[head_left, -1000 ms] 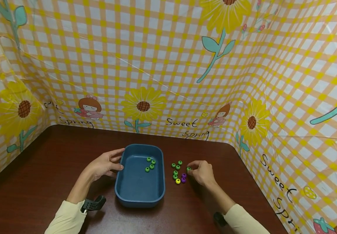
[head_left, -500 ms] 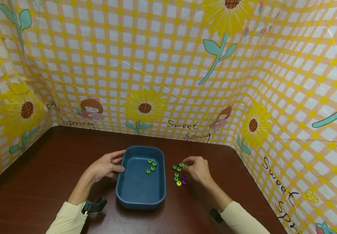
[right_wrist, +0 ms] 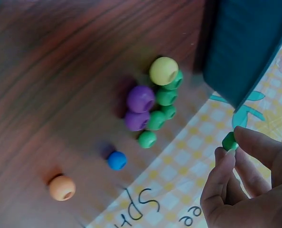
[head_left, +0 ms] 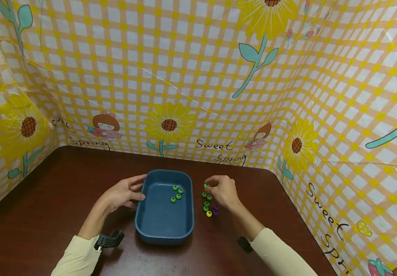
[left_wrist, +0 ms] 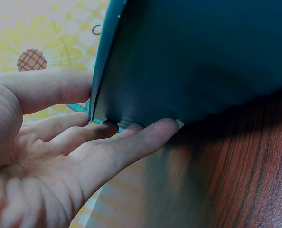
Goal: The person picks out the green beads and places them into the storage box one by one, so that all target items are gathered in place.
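In the head view a blue plastic tray [head_left: 164, 220] stands on the table, with several green beads [head_left: 178, 196] lying inside it. My left hand [head_left: 122, 195] rests against the tray's left wall, its fingers fairly straight in the left wrist view. Just beyond the tray's right side, my right hand [head_left: 224, 191] pinches one green bead [right_wrist: 230, 141] between thumb and fingertip, raised above the table. Below it sit several green beads [head_left: 206, 204], a yellow bead [head_left: 209, 214] and two purple beads [head_left: 216, 210].
The right wrist view also shows a blue bead [right_wrist: 117, 160] and an orange bead [right_wrist: 62, 187] on the table; my right hand or arm hides them in the head view. A checked cloth [head_left: 184, 76] with sunflowers walls the brown table [head_left: 91, 168] at the back and sides.
My right hand has moved left and away from me, from the right of the loose beads toward the tray, carrying the pinched green bead. The left hand stays at the tray.
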`<state>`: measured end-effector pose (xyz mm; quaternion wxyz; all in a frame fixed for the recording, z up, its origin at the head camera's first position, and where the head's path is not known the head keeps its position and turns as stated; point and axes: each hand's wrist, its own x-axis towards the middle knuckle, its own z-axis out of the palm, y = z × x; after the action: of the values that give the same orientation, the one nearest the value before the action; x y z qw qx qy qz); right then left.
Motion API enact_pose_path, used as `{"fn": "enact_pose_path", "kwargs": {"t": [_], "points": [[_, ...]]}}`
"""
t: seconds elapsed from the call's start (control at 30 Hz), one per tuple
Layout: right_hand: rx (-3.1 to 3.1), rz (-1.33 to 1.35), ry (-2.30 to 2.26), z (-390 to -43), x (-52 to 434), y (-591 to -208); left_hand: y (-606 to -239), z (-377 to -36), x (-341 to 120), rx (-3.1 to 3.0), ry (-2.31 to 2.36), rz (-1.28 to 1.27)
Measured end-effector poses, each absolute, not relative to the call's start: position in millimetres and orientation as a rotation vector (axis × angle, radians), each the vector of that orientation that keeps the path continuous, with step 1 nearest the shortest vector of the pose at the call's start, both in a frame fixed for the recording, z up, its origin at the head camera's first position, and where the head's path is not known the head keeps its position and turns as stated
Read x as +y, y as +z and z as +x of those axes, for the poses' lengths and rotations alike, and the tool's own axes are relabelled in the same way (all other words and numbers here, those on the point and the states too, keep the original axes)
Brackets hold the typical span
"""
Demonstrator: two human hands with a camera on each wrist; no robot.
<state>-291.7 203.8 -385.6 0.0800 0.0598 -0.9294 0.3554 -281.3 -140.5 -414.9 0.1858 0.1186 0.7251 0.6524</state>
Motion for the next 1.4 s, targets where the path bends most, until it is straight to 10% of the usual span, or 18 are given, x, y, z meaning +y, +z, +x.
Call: {"fn": "enact_pose_path", "kwargs": {"t": [1.4], "points": [[-2.687, 0.38, 1.08, -300, 123, -385, -416, -281, -141, 2.059, 1.832, 0.329]]}}
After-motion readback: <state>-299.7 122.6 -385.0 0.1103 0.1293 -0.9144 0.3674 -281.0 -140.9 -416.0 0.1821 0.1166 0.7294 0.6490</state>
